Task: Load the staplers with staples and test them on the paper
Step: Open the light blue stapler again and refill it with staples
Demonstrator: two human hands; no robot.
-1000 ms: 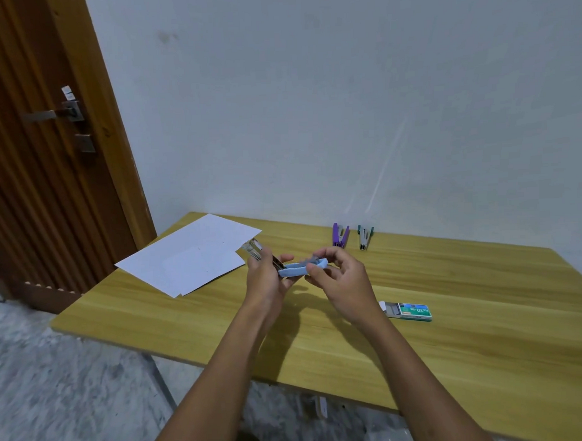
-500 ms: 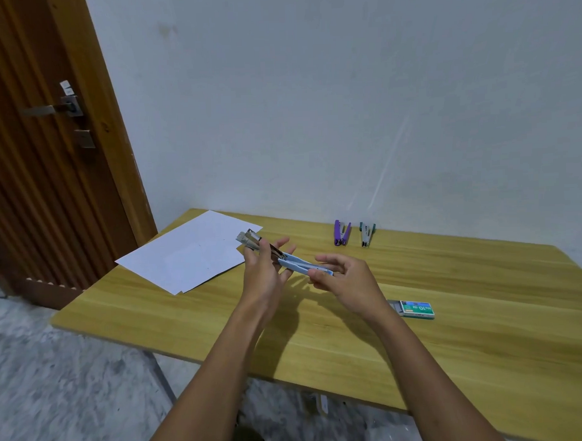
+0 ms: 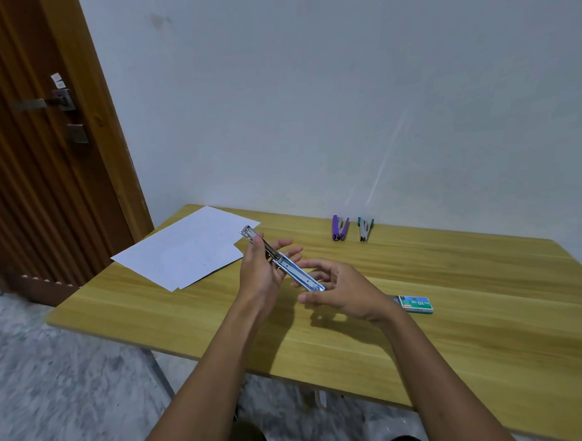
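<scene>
Unfolded since a second ago, the blue stapler (image 3: 296, 274) now lies nearly straight from its bare metal end to its blue end, and the right hand (image 3: 345, 291) has let go of the blue arm it pinched before. The left hand (image 3: 260, 274) holds the stapler above the middle of the desk (image 3: 484, 329) – thumb pressed on the metal rail, fingers stretched out behind it. The right hand is loosely spread just beside the blue end; whether its fingertips touch the stapler I cannot tell. Sheets of paper (image 3: 185, 253) lie at the far left corner of the desk. A purple stapler (image 3: 340, 228) and a green stapler (image 3: 365, 229) sit side by side at the far edge – close to the wall (image 3: 345, 103), each with its arms spread. A box of staples (image 3: 416, 304) lies on the desk right of the right hand, near the wrist. Left of the desk stands a wooden door (image 3: 34, 196).
</scene>
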